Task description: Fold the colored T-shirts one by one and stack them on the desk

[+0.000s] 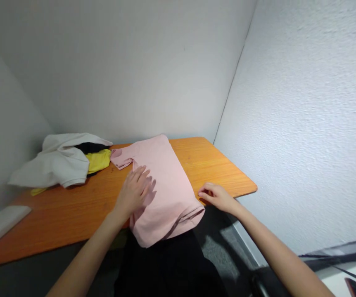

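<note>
Left hand [134, 190] lay spread flat on the pink shirt [162, 185], its length running off the bench's [57, 214] near edge; right hand [217, 197] pinched its hem.

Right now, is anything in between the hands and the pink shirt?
No, nothing visible. The left hand lies flat on the pink shirt, and the right hand is at its right edge on the table. The pile of clothes sits off to the left, not between them.
</note>
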Demonstrator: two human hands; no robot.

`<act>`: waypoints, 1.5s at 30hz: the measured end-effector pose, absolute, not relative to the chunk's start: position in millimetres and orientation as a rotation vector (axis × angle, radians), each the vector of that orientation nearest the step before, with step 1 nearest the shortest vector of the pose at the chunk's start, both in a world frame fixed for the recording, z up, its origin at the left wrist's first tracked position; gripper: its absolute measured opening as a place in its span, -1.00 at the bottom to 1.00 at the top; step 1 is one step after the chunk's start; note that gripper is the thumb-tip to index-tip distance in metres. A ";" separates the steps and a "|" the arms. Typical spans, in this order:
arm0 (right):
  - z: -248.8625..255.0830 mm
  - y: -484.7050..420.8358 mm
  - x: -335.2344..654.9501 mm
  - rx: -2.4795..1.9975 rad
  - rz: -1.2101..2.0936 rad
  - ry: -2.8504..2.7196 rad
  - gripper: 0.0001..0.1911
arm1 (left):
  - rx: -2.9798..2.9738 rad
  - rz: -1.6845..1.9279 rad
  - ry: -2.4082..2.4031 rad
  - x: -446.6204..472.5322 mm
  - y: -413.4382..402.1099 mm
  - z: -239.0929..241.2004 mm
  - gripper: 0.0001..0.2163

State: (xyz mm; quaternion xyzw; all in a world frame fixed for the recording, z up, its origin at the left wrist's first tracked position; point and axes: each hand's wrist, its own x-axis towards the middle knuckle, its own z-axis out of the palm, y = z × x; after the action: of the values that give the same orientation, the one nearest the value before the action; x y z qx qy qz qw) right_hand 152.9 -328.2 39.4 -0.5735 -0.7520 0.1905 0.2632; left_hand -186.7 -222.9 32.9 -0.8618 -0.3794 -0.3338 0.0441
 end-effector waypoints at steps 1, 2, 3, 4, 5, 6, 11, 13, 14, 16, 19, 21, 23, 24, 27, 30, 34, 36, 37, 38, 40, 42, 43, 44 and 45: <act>35.9 -338.7 153.5 -1.544 0.530 -2.016 -0.74 | -2.627 -1.121 -1.191 -191.5 -246.3 31.7 -0.66; 32.4 -347.1 153.0 -1.526 0.531 -2.001 -0.74 | -2.612 -1.226 -1.229 -196.3 -269.2 28.1 -0.69; 29.2 -353.7 151.9 -1.502 0.522 -1.991 -0.75 | -2.582 -1.332 -1.270 -200.6 -290.8 22.0 -0.72; 26.6 -358.9 150.3 -1.477 0.510 -1.987 -0.75 | -2.536 -1.426 -1.309 -204.1 -310.7 13.3 -0.75; 24.6 -362.9 148.5 -1.453 0.499 -1.990 -0.74 | -2.488 -1.494 -1.338 -206.7 -328.1 2.5 -0.77; 23.1 -365.9 146.6 -1.432 0.491 -1.999 -0.73 | -2.443 -1.527 -1.359 -208.4 -342.7 -9.8 -0.76; 18.0 -374.1 138.3 -1.384 0.459 -2.001 -0.68 | -2.392 -1.302 -1.381 -211.0 -374.2 -65.1 -0.61; 15.6 -375.9 135.5 -1.382 0.458 -1.960 -0.72 | -2.387 -1.214 -1.412 -212.2 -374.5 -73.8 -0.69; 14.3 -376.5 134.2 -1.380 0.463 -1.944 -0.75 | -2.384 -1.196 -1.435 -213.0 -373.9 -75.0 -0.73; 11.7 -377.2 131.6 -1.377 0.460 -1.918 -0.83 | -2.390 -1.202 -1.466 -214.7 -372.7 -73.0 -0.74; 6.9 -377.2 127.9 -1.378 0.402 -1.881 -0.90 | -2.419 -1.237 -1.465 -216.9 -372.9 -65.3 -0.74; 3.2 -377.1 126.0 -1.382 0.342 -1.869 -0.92 | -2.437 -1.260 -1.462 -218.1 -374.8 -60.5 -0.77; -0.4 -377.5 124.4 -1.386 0.270 -1.877 -0.94 | -2.455 -1.293 -1.476 -219.3 -377.7 -56.8 -0.79; -2.1 -378.0 123.6 -1.387 0.233 -1.886 -0.95 | -2.465 -1.313 -1.492 -219.9 -379.3 -55.4 -0.79; -6.0 -381.6 120.4 -1.379 0.133 -1.895 -0.97 | -2.518 -1.337 -1.558 -222.5 -384.1 -52.3 -0.78; -9.0 -387.0 115.0 -1.400 0.088 -1.869 -0.97 | -2.568 -1.313 -1.587 -225.5 -387.9 -50.9 -0.76; -12.6 -393.7 105.4 -1.495 -0.048 -1.846 -0.96 | -2.546 -1.348 -1.548 -226.5 -391.6 -51.0 -0.75; -13.8 -396.9 101.3 -1.521 -0.142 -1.854 -0.95 | -2.516 -1.381 -1.551 -225.5 -394.3 -50.8 -0.75; -14.0 -398.8 99.8 -1.523 -0.178 -1.854 -0.95 | -2.506 -1.395 -1.557 -225.0 -396.0 -50.4 -0.75; -13.9 -401.0 98.5 -1.521 -0.207 -1.845 -0.93 | -2.500 -1.408 -1.561 -224.7 -398.0 -49.9 -0.76; -13.4 -406.5 96.9 -1.495 -0.243 -1.818 -0.91 | -2.478 -1.452 -1.550 -225.3 -402.1 -48.9 -0.76; -13.5 -413.0 95.7 -1.461 -0.254 -1.798 -0.89 | -2.435 -1.515 -1.529 -227.4 -405.6 -48.8 -0.77; -14.2 -416.4 95.1 -1.446 -0.249 -1.799 -0.87 | -2.408 -1.542 -1.526 -229.0 -407.0 -49.4 -0.77; -15.5 -419.8 94.4 -1.434 -0.245 -1.807 -0.86 | -2.390 -1.559 -1.529 -230.6 -408.3 -50.5 -0.78; -17.4 -423.2 93.7 -1.427 -0.245 -1.822 -0.85 | -2.384 -1.563 -1.536 -232.2 -409.5 -52.3 -0.78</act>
State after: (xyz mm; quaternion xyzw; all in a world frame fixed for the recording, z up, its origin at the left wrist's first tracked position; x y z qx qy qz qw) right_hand 93.7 -423.2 -17.4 -0.5630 -0.7189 -0.0968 0.3960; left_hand -232.2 -409.5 -52.3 -0.7353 -0.4738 -0.4822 -0.0481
